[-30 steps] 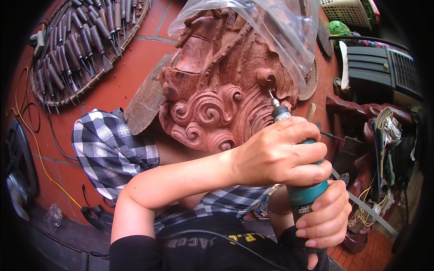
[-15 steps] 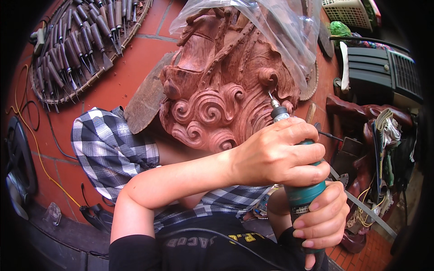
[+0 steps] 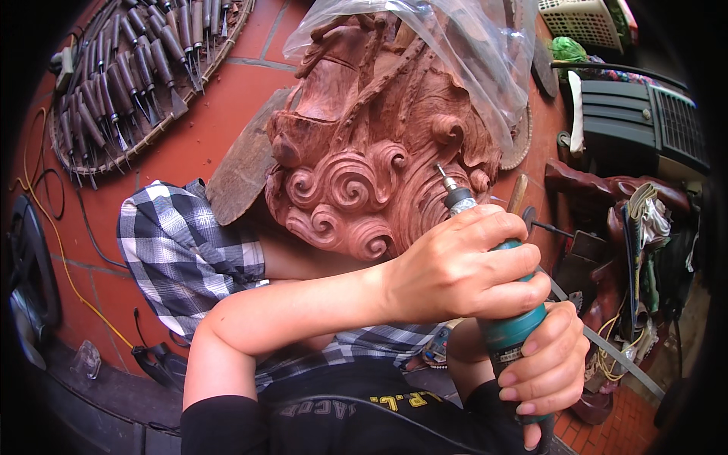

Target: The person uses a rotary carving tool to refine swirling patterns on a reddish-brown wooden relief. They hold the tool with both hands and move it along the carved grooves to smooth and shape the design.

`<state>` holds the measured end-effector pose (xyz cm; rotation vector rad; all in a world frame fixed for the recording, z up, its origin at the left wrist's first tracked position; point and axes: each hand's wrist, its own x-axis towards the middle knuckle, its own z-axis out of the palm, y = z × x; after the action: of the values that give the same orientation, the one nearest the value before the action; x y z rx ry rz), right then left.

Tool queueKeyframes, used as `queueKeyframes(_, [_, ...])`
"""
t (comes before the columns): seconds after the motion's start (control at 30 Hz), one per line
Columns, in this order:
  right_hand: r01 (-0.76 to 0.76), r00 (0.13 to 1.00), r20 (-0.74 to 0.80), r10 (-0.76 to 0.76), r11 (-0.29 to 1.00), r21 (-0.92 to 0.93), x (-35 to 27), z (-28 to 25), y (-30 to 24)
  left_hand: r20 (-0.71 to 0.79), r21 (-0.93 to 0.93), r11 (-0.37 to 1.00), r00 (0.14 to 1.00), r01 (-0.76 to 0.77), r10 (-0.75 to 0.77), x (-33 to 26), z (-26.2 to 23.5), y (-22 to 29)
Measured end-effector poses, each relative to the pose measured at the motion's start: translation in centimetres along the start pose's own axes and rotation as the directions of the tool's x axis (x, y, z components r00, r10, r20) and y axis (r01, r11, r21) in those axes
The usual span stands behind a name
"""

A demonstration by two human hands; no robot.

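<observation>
A teal die grinder [image 3: 513, 331] slants up and to the left, with a thin burr bit [image 3: 440, 171] at its metal collet. My left hand [image 3: 472, 262] crosses over from the left and wraps round the front of the grinder. Lower down, my right hand [image 3: 547, 364] is closed round the rear of its body. Beyond them lies a reddish-brown wood carving [image 3: 353, 189] with spiral curls and branch-like ridges. The bit's tip is over the grooved curls on the carving's right side; whether it touches the wood I cannot tell.
Clear plastic sheeting [image 3: 485, 68] drapes over the carving's far side. A wooden board [image 3: 246, 163] leans at its left. Several wooden-handled chisels [image 3: 125, 76] fill a woven tray [image 3: 193, 89] at far left. A yellow cord [image 3: 67, 262] runs along the tiled floor. Assorted gear crowds the right.
The grinder's tip has shifted left and a little nearer to me, and the tool now tilts more to the left. Both hands have kept hold of it.
</observation>
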<state>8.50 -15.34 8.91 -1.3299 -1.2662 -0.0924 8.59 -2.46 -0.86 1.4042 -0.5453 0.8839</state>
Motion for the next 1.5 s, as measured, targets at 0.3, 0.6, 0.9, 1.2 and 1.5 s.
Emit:
queueKeyframes(0.3, [0.014, 0.999, -0.048, -0.016, 0.999, -0.051, 0.5, -0.5, 0.3, -0.061, 0.009, 0.999, 0.998, -0.033, 0.034, 1.0, 1.1, -0.9])
queueKeyframes(0.6, [0.003, 0.999, -0.039, -0.005, 0.999, -0.033, 0.6, -1.0, 0.1, -0.073, 0.032, 0.998, 0.995, -0.062, 0.064, 1.5, 1.5, -1.3])
queueKeyframes(0.9, [-0.001, 0.998, -0.055, -0.003, 0.998, -0.062, 0.1, -0.3, 0.0, -0.057, 0.018, 0.999, 0.998, -0.033, 0.034, 0.7, 1.2, -0.8])
queueKeyframes(1.2, [0.015, 0.997, -0.072, -0.018, 0.999, -0.045, 0.1, -0.2, 0.3, -0.048, 0.011, 1.000, 0.999, -0.012, 0.013, 0.6, 0.9, -0.5])
queueKeyframes(1.5, [0.008, 1.000, -0.019, -0.009, 0.999, -0.047, 0.3, -1.1, 0.2, -0.062, 0.032, 0.998, 0.996, -0.062, 0.064, 1.4, 1.5, -1.4])
